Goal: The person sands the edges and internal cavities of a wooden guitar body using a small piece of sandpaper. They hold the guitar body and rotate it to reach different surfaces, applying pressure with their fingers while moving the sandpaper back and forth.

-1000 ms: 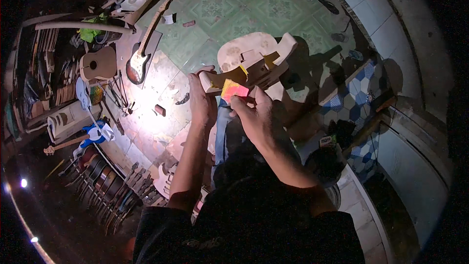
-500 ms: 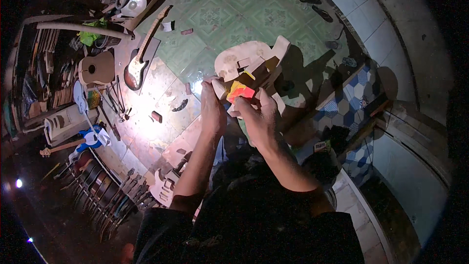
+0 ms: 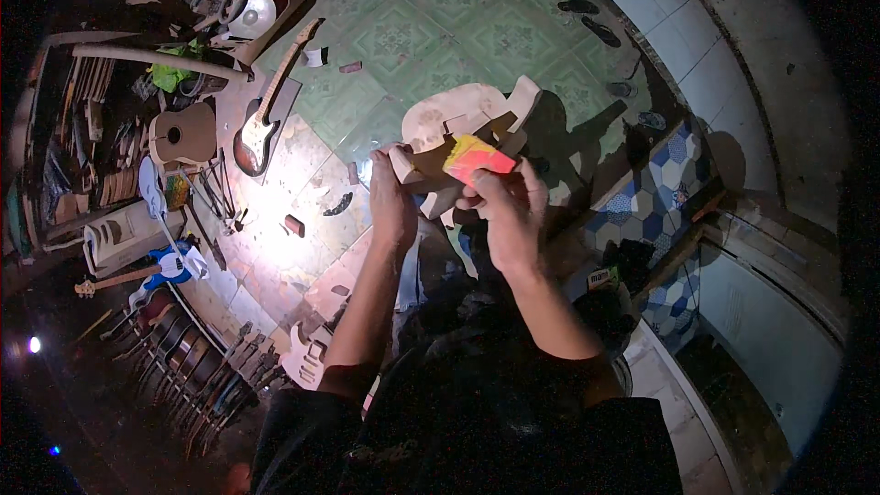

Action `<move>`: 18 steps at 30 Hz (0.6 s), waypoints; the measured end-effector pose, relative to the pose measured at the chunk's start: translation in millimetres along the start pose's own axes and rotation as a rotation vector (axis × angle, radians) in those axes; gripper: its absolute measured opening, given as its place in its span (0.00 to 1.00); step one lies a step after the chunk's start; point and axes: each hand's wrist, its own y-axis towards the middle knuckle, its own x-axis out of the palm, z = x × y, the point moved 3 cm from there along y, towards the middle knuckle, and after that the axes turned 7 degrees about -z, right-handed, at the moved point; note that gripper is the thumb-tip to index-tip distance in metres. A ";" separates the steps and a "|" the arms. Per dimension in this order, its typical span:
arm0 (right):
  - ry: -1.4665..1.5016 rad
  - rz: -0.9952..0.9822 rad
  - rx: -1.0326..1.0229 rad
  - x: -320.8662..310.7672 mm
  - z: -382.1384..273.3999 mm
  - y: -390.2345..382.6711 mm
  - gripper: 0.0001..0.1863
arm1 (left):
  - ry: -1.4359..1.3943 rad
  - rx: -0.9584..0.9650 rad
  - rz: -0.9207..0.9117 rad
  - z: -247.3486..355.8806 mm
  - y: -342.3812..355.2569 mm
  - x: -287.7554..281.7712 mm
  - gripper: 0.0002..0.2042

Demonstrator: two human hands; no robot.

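Note:
A bare wooden guitar body [image 3: 451,114] with cut-out cavities is in front of me, part of it in deep shadow. My left hand [image 3: 391,206] is closed on its near left side, by a pale horn-shaped end. Between the thumb and fingers of my right hand [image 3: 515,220] is a folded red-and-yellow sheet [image 3: 480,158], perhaps sandpaper. That sheet is over the near side of the body; whether it touches the wood I cannot tell.
On the tiled floor to the left lie a sunburst electric guitar [image 3: 255,139], a reddish-brown block [image 3: 294,225] and a dark curved piece [image 3: 338,205]. Farther left are an acoustic guitar body [image 3: 181,136], a blue guitar [image 3: 170,261] and a row of guitars. Sandals [image 3: 600,30] lie far right.
My right hand has moved right and slightly away from my left hand, carrying the red-and-yellow sheet, which is now more fully seen. My left hand keeps its place at the guitar body.

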 end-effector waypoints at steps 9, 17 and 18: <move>-0.008 -0.057 -0.022 -14.4 23.7 -0.6 0.09 | 0.172 0.018 -0.001 -8.1 11.1 -21.9 0.31; -0.218 -0.103 0.106 -7.6 43.8 -2.4 0.07 | 0.371 0.090 -0.076 -2.4 3.3 -15.6 0.24; -0.219 -0.104 0.104 -7.0 43.3 -2.9 0.07 | 0.369 0.092 -0.076 0.3 1.4 -12.5 0.24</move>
